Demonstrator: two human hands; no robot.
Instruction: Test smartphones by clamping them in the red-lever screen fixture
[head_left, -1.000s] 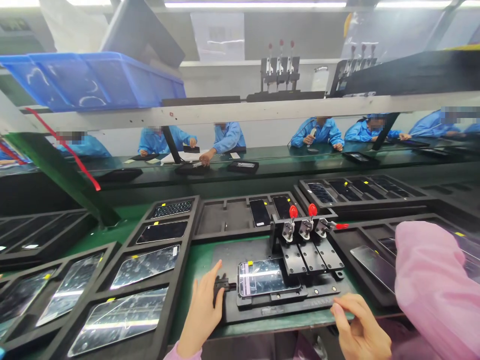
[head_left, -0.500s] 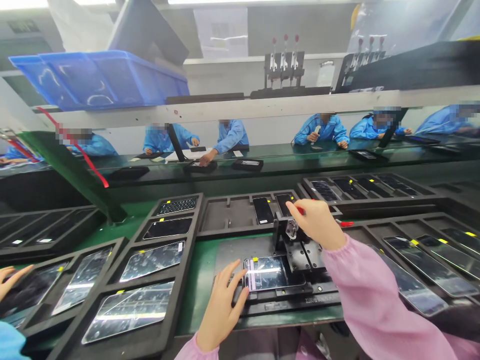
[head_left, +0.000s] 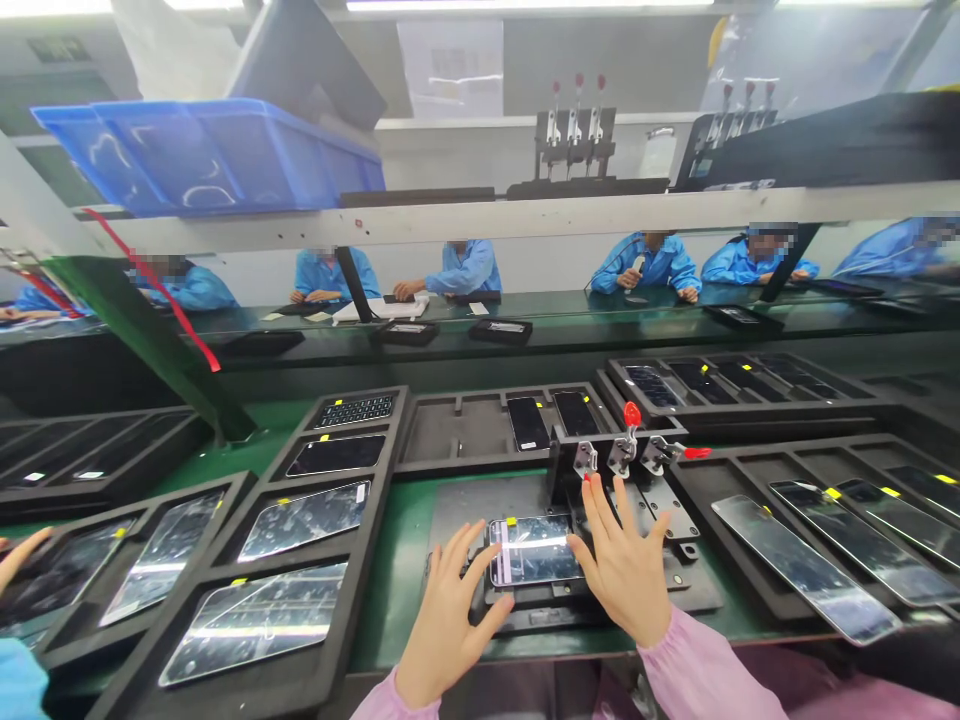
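A smartphone (head_left: 529, 560) lies screen up in a black clamping fixture (head_left: 551, 618), a yellow sticker at its top left corner. Around the phone's left end are the spread fingers of my left hand (head_left: 450, 605); the index fingertip is at its edge. Over its right end reaches my right hand (head_left: 626, 560), fingers stretched out, the thumb or index tip at the screen. Beyond these fingers stand toggle clamps (head_left: 622, 455) with red handles, one upright and one pointing right. The right hand's longer fingertips reach the leftmost clamp, whose handle is mostly hidden.
Black trays with phones stand at left (head_left: 375, 500), behind (head_left: 442, 430) and at right (head_left: 765, 470). A co-worker's hand (head_left: 22, 560) shows at the left edge. A blue bin (head_left: 210, 160) sits on the shelf (head_left: 465, 212). Several people in blue work across the bench.
My right hand has left the clamps' handles and come down and left to the phone's right end. The clamp plate over that end has moved off it. My left hand has barely moved.
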